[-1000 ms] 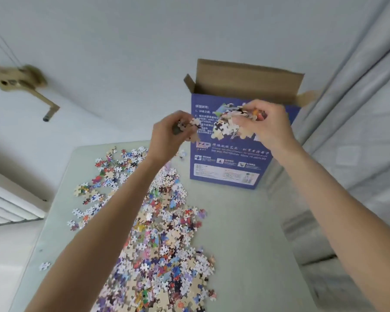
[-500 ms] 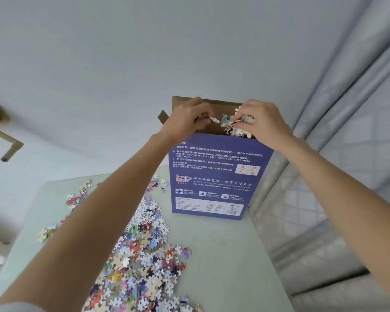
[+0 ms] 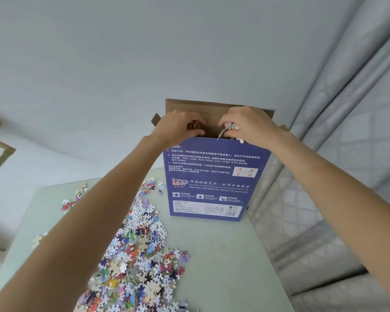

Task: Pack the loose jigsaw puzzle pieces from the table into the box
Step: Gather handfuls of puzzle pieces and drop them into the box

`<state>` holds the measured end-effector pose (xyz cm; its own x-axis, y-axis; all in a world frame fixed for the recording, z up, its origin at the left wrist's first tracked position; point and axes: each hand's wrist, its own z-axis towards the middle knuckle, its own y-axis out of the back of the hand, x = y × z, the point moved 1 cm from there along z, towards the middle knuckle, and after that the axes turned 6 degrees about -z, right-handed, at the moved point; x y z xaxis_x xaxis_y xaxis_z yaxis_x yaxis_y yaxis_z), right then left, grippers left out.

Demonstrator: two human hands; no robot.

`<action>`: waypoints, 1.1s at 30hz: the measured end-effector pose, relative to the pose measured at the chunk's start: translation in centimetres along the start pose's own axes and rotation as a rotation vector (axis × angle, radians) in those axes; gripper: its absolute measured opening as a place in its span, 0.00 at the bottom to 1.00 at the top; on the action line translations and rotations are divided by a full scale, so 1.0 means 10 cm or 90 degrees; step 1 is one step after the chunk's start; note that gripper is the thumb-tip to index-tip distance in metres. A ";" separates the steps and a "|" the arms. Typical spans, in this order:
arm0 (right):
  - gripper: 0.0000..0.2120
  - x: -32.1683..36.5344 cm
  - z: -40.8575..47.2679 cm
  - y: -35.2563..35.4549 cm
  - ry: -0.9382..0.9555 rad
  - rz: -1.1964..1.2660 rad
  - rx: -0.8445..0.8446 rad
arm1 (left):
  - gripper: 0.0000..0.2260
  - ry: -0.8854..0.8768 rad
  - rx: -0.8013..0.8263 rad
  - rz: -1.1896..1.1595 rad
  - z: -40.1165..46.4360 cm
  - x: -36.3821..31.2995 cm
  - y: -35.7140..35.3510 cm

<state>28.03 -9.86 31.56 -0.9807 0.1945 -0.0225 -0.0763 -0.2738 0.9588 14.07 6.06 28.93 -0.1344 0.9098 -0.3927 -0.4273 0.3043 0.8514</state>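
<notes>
Pale wall and grey curtain (image 3: pixel 358 109) frame a light green table (image 3: pixel 223 255), and the blue box (image 3: pixel 214 176) stands upright near the table's far right corner, its brown flaps open at the top. Everything else is best placed from that box.

Both hands are at the box's mouth. The left hand (image 3: pixel 178 124) is curled over the near rim with a few pieces held inside its fingers, hard to make out in the shadow. The right hand (image 3: pixel 250 124) pinches a small bunch of pieces (image 3: pixel 229 128) just above the same rim; one pale piece (image 3: pixel 241 140) hangs at the outer face of the box (whether it is inside the rim or outside I cannot tell).

The risks, as I judge them: the bunch sits right over the front edge, so a release there could send pieces down the printed face onto the table, or off its right side toward the curtain. The box is tall and narrow, and a wrist leaning on the rim could tip it backward or slide it toward the corner. A flap folding inward could also deflect falling pieces.

The loose puzzle pieces (image 3: pixel 140 255) are small, flat and multicoloured, with interlocking tabs, lying in a long heap to the left of and nearer than the box, with thin scatters (image 3: pixel 74 199) farther left. Most of the job looks undone.
</notes>
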 end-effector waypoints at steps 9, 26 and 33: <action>0.13 0.05 0.07 0.02 0.083 0.068 0.019 | 0.08 -0.033 -0.023 -0.068 -0.11 -0.01 0.01; 0.06 0.15 -0.06 -0.10 -0.056 0.048 -0.126 | 0.06 -0.055 -0.089 0.019 -0.32 -0.04 0.00; 0.06 0.81 -0.73 -0.47 0.013 0.147 -0.377 | 0.09 -0.025 -0.375 0.002 -1.04 -0.19 -0.14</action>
<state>19.10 -13.83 24.79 -0.9865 0.0512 0.1554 0.0571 -0.7825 0.6201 5.60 0.94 24.82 -0.1076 0.9235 -0.3681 -0.8528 0.1045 0.5116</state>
